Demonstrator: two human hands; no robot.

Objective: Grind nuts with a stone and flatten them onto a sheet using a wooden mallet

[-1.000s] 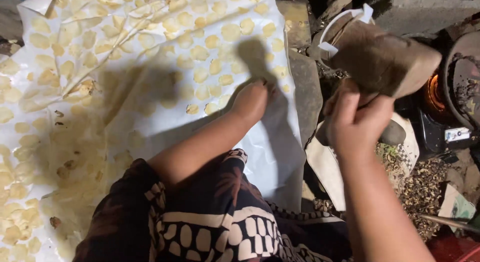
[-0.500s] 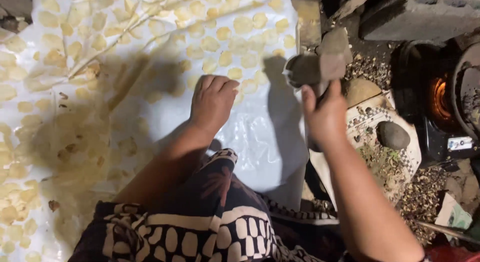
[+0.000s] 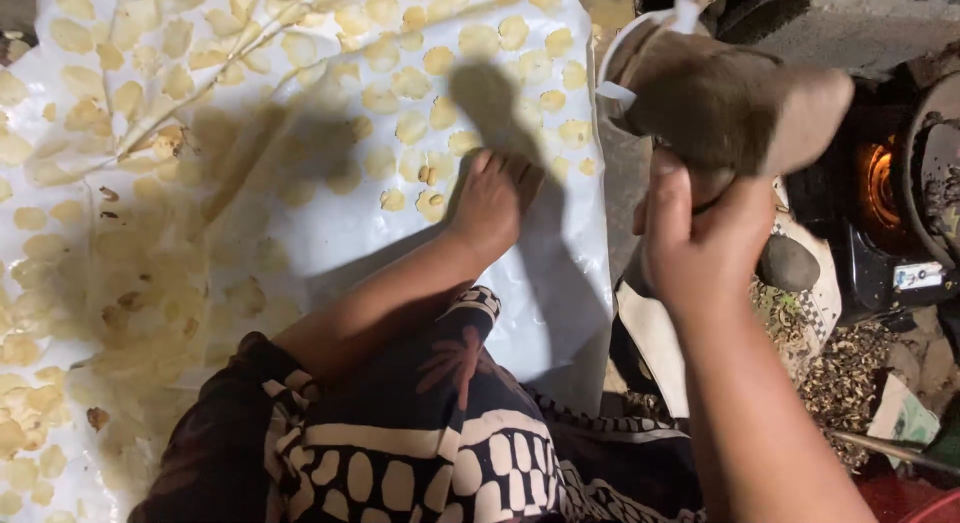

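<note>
Head view: right hand [image 3: 700, 243] grip clenched on brown block [image 3: 730, 103]; left hand [image 3: 492, 198] flat on sheet [image 3: 330, 233]

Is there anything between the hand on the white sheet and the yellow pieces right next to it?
Nothing visible. The left hand lies flat on the white sheet, and the nearest yellow pieces lie right beside its fingers with only bare sheet between. The right hand holds a brown wooden block off to the side.

Left hand [image 3: 492, 201] pressed flat, arm extended; right hand [image 3: 700, 245] raised, grip closed.

Bare white sheet [image 3: 560, 283] lies open; pale slices [image 3: 400, 83] crowd beyond.
</note>
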